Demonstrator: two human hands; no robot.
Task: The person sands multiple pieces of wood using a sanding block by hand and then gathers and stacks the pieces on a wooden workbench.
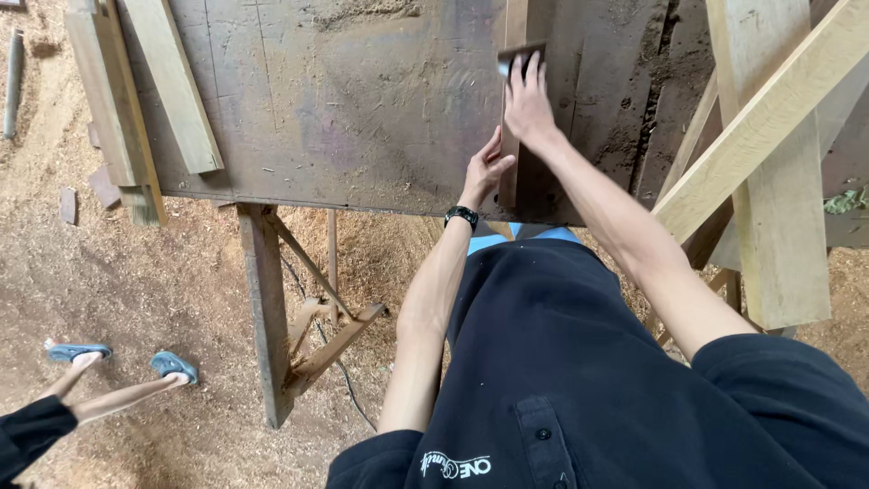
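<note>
Lying lengthwise on the rough, dusty workbench (362, 100), a narrow wooden strip (512, 118) runs under both hands: right hand (527, 104) presses a dark flat block (518, 56) onto it, left hand (489, 167) grips its near end.

No package, sign or screen shows on the workbench (362, 109) or on the sawdust floor (136, 272). The only printed mark is a small white logo (455, 466) on the black shirt (579, 380), at the chest. The black watch (461, 215) on the wrist perhaps has a screen, but its face is too small to tell.
</note>
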